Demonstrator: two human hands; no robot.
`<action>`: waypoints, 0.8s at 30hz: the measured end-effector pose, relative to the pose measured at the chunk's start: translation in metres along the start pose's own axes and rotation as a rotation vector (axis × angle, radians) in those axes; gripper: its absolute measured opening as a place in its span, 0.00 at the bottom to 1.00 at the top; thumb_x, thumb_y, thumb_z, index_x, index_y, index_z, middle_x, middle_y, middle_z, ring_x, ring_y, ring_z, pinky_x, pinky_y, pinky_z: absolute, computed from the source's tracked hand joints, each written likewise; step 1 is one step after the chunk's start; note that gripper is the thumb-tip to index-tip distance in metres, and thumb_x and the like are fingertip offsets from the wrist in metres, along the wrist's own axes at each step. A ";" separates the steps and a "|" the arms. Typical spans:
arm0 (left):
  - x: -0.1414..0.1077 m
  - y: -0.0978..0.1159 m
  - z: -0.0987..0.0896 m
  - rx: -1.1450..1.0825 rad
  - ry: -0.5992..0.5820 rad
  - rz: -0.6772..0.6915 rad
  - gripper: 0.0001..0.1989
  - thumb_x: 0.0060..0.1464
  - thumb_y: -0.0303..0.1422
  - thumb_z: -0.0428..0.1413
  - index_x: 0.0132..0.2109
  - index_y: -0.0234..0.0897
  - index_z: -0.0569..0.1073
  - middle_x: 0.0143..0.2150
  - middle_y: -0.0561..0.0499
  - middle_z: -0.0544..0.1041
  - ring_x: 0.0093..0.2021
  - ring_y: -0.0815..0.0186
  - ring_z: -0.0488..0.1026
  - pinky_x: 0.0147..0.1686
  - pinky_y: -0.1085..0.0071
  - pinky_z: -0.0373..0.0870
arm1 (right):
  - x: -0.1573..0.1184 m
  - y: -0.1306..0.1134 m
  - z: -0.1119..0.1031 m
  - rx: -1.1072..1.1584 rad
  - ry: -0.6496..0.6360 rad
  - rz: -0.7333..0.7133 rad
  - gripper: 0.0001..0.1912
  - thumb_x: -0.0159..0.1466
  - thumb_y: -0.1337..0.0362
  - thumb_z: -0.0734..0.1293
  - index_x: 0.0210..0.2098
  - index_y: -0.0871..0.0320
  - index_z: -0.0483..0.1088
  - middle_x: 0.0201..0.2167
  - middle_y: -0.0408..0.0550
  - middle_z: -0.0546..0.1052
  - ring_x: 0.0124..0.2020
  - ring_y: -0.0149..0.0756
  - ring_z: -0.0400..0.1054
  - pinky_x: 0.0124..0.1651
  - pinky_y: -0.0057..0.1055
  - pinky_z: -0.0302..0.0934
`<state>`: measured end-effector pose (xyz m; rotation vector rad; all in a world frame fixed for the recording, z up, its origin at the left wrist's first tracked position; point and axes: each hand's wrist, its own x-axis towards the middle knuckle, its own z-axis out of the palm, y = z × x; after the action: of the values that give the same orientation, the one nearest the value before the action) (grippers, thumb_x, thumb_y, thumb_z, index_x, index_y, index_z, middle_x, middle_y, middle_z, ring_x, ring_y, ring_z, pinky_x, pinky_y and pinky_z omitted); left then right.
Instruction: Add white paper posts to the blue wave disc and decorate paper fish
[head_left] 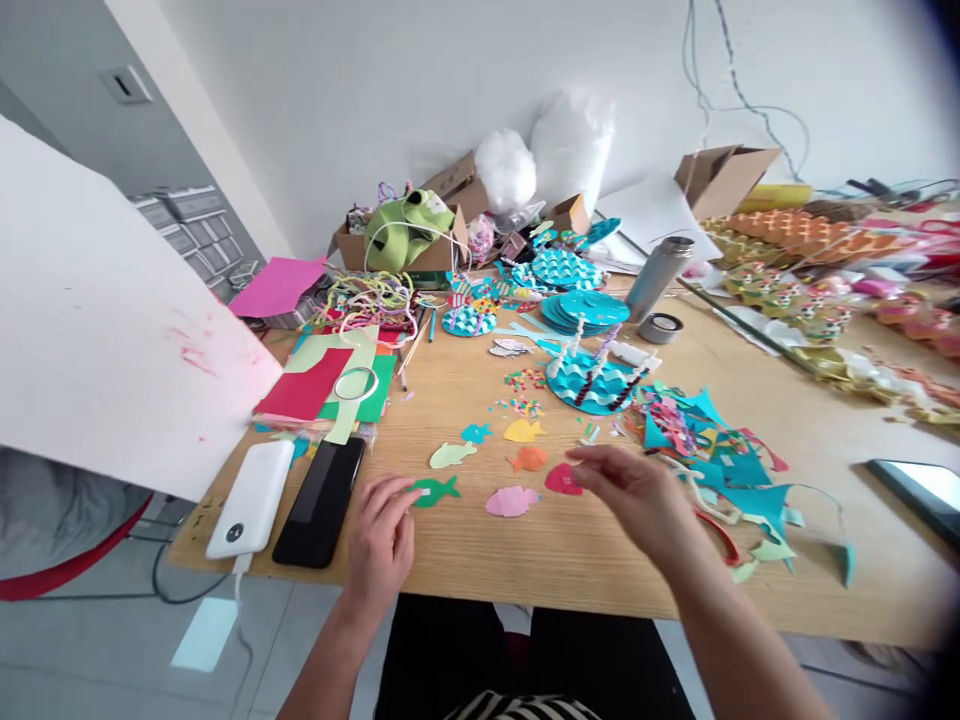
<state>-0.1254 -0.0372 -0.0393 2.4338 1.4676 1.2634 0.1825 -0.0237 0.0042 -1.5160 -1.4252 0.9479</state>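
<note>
My left hand (pixel 384 530) rests at the table's front, its fingers stretched out and the tips on the head end of a green paper fish (pixel 435 491). A small white square sits on that fish. My right hand (pixel 626 490) is over the edge of a red paper fish (pixel 559 478), thumb and forefinger drawn together; anything between them is too small to make out. The red fish also bears a pale square. Around them lie a pink fish (pixel 511 501), an orange fish (pixel 529 458), a yellow fish (pixel 523 430), a pale green fish (pixel 452 455) and a small blue fish (pixel 476 433).
Left are a black phone (pixel 319 505), a white power bank (pixel 251 500) and coloured paper (pixel 304 385). Behind stand a blue decorated disc (pixel 589 385) with twisted posts and a steel flask (pixel 660 280). Blue paper scraps (pixel 739 490) and another phone (pixel 919 500) lie right.
</note>
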 end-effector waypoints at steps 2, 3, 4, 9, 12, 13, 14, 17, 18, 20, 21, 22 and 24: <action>-0.010 0.000 -0.001 0.040 -0.058 0.007 0.18 0.55 0.18 0.46 0.47 0.37 0.73 0.48 0.45 0.75 0.53 0.59 0.67 0.51 0.57 0.69 | -0.004 -0.011 0.036 0.004 -0.099 -0.030 0.12 0.59 0.55 0.65 0.28 0.57 0.73 0.25 0.46 0.76 0.28 0.34 0.68 0.31 0.30 0.60; -0.013 0.000 -0.001 0.058 -0.088 0.010 0.19 0.55 0.17 0.46 0.49 0.36 0.73 0.49 0.44 0.74 0.55 0.58 0.66 0.53 0.56 0.69 | -0.006 -0.015 0.053 -0.003 -0.130 -0.040 0.11 0.60 0.57 0.64 0.28 0.57 0.73 0.24 0.44 0.75 0.27 0.34 0.67 0.31 0.29 0.59; -0.016 0.000 -0.001 0.073 -0.114 0.014 0.20 0.54 0.17 0.46 0.50 0.35 0.72 0.51 0.44 0.73 0.56 0.58 0.65 0.54 0.54 0.67 | -0.009 -0.019 0.069 -0.022 -0.166 -0.039 0.10 0.61 0.59 0.64 0.28 0.57 0.72 0.23 0.43 0.74 0.26 0.33 0.66 0.30 0.29 0.58; -0.018 0.004 -0.001 0.111 -0.193 0.016 0.21 0.52 0.17 0.46 0.50 0.34 0.72 0.52 0.43 0.72 0.57 0.57 0.65 0.60 0.49 0.61 | -0.019 -0.029 0.125 -0.217 -0.135 -0.278 0.08 0.63 0.68 0.63 0.29 0.58 0.71 0.31 0.47 0.72 0.35 0.36 0.65 0.39 0.31 0.58; -0.016 0.007 -0.001 0.116 -0.209 0.003 0.21 0.52 0.17 0.46 0.49 0.36 0.73 0.50 0.45 0.74 0.55 0.58 0.66 0.60 0.49 0.61 | -0.019 -0.027 0.142 -0.380 -0.101 -0.348 0.09 0.64 0.70 0.62 0.28 0.58 0.71 0.30 0.47 0.71 0.36 0.37 0.63 0.39 0.32 0.56; -0.016 0.007 -0.001 0.118 -0.214 0.001 0.21 0.51 0.17 0.46 0.49 0.37 0.73 0.49 0.45 0.74 0.55 0.58 0.67 0.60 0.48 0.60 | -0.018 -0.026 0.146 -0.423 -0.099 -0.354 0.09 0.64 0.70 0.62 0.28 0.58 0.71 0.29 0.47 0.71 0.35 0.37 0.62 0.39 0.32 0.55; -0.016 0.007 -0.001 0.118 -0.218 -0.002 0.21 0.51 0.17 0.47 0.49 0.37 0.73 0.49 0.46 0.74 0.54 0.58 0.67 0.60 0.48 0.60 | -0.017 -0.025 0.150 -0.459 -0.096 -0.359 0.10 0.64 0.70 0.62 0.28 0.58 0.70 0.29 0.47 0.71 0.35 0.37 0.62 0.38 0.32 0.54; -0.016 0.008 -0.001 0.113 -0.234 -0.010 0.22 0.50 0.17 0.47 0.49 0.36 0.73 0.48 0.45 0.74 0.53 0.58 0.68 0.61 0.50 0.60 | -0.015 -0.022 0.158 -0.531 -0.086 -0.376 0.10 0.65 0.70 0.61 0.29 0.58 0.72 0.29 0.48 0.72 0.34 0.38 0.61 0.38 0.33 0.53; -0.016 0.007 -0.001 0.112 -0.241 -0.014 0.22 0.50 0.17 0.47 0.49 0.35 0.73 0.48 0.45 0.74 0.53 0.59 0.68 0.61 0.50 0.60 | -0.015 -0.021 0.160 -0.548 -0.084 -0.381 0.10 0.65 0.70 0.61 0.30 0.58 0.72 0.29 0.48 0.72 0.35 0.38 0.61 0.38 0.33 0.52; -0.016 0.007 -0.001 0.118 -0.257 -0.028 0.23 0.49 0.17 0.47 0.49 0.35 0.73 0.49 0.44 0.74 0.53 0.59 0.68 0.61 0.50 0.59 | -0.016 -0.019 0.162 -0.574 -0.086 -0.392 0.10 0.65 0.70 0.61 0.32 0.57 0.73 0.29 0.48 0.72 0.35 0.38 0.61 0.38 0.33 0.51; -0.017 0.007 -0.002 0.123 -0.266 -0.035 0.23 0.49 0.17 0.47 0.50 0.36 0.73 0.49 0.44 0.74 0.52 0.59 0.68 0.61 0.49 0.59 | -0.017 -0.019 0.163 -0.581 -0.088 -0.396 0.10 0.65 0.71 0.61 0.32 0.57 0.73 0.29 0.48 0.72 0.35 0.38 0.61 0.38 0.33 0.51; -0.017 0.007 -0.002 0.129 -0.274 -0.041 0.24 0.49 0.17 0.47 0.51 0.37 0.72 0.49 0.44 0.73 0.52 0.59 0.68 0.61 0.49 0.58 | -0.018 -0.019 0.164 -0.584 -0.090 -0.400 0.10 0.65 0.71 0.61 0.32 0.57 0.73 0.29 0.48 0.72 0.35 0.38 0.61 0.38 0.33 0.51; -0.017 0.008 -0.002 0.142 -0.284 -0.051 0.25 0.49 0.17 0.47 0.52 0.38 0.72 0.50 0.44 0.73 0.52 0.59 0.68 0.60 0.48 0.58 | -0.020 -0.018 0.164 -0.581 -0.090 -0.404 0.10 0.65 0.71 0.61 0.31 0.57 0.73 0.29 0.47 0.72 0.35 0.38 0.61 0.38 0.33 0.50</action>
<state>-0.1250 -0.0545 -0.0452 2.5131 1.5715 0.7869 0.0225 -0.0319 -0.0402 -1.4969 -2.0958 0.3700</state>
